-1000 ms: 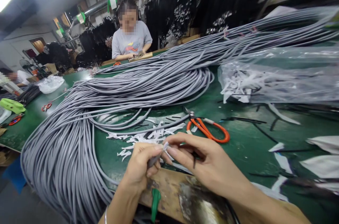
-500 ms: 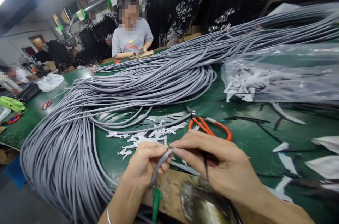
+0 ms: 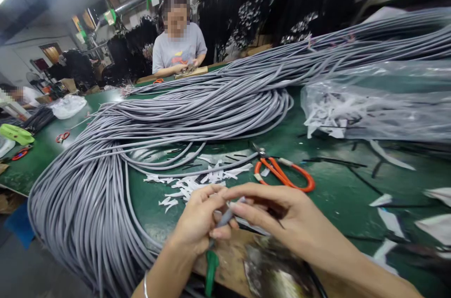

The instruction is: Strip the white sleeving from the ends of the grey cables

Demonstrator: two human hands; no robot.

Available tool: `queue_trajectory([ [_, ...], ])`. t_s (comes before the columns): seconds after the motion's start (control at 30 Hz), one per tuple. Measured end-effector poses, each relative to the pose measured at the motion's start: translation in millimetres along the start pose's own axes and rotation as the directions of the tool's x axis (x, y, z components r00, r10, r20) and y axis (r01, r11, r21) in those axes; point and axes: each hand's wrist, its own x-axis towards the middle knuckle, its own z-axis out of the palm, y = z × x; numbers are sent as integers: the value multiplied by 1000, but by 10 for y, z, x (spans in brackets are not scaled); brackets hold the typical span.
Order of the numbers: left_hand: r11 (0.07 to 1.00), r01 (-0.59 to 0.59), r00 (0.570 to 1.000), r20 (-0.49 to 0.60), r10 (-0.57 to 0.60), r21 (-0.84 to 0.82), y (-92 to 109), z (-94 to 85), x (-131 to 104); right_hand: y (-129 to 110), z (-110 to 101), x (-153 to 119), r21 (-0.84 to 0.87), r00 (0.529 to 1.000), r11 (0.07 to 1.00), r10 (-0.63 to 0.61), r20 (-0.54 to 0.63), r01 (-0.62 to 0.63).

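Note:
Between my two hands is the end of a grey cable [image 3: 225, 217]. My left hand [image 3: 202, 215] has its fingers closed round the cable. My right hand [image 3: 271, 213] pinches the cable's tip between thumb and forefinger; the exact tip is partly hidden by the fingers. Just beyond my hands lie orange-handled scissors [image 3: 282, 173] on the green table [image 3: 334, 180]. White paper scraps [image 3: 186, 187] are scattered in front of my left hand. Beneath my hands sits a brown board [image 3: 229, 260] with a green clip-like piece [image 3: 211, 272] at its near edge.
A large bundle of grey cables [image 3: 169, 119] curves over the table and hangs off its left side. At right lies a clear plastic bag [image 3: 380, 105] with white strips. Across the table sits a person [image 3: 179, 49]. Further red-handled scissors [image 3: 62, 137] lie at far left.
Both hands have shifted slightly, and my fingers have closed in further over the cable end, so less of it shows. The whole view has moved a little; the scissors appear lower and further right.

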Motion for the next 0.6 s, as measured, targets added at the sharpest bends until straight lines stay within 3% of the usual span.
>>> queue_trajectory([
  [0.1, 983, -160, 985, -46, 164, 90, -56, -2, -29, 105, 23, -13, -170, 974, 982, -114, -197, 81],
  [0.17, 963, -213, 976, -18, 219, 167, -92, -8, -59, 174, 39, -23, -222, 959, 968, -168, -230, 116],
  [0.27, 923, -276, 958, 0, 286, 267, -118, -15, -120, 195, 36, -29, -232, 959, 965, -173, -222, 121],
  [0.43, 875, -320, 928, -64, 366, 364, -109, -30, -185, 45, -18, -8, -310, 962, 936, -222, -161, 164],
  [0.53, 880, -308, 928, -90, 362, 361, -114, -33, -183, -15, -34, 4, -373, 921, 882, -362, -144, 288],
  [0.6, 882, -299, 928, -102, 357, 365, -125, -30, -177, -24, -40, -1, -419, 868, 811, -487, -94, 409],
])
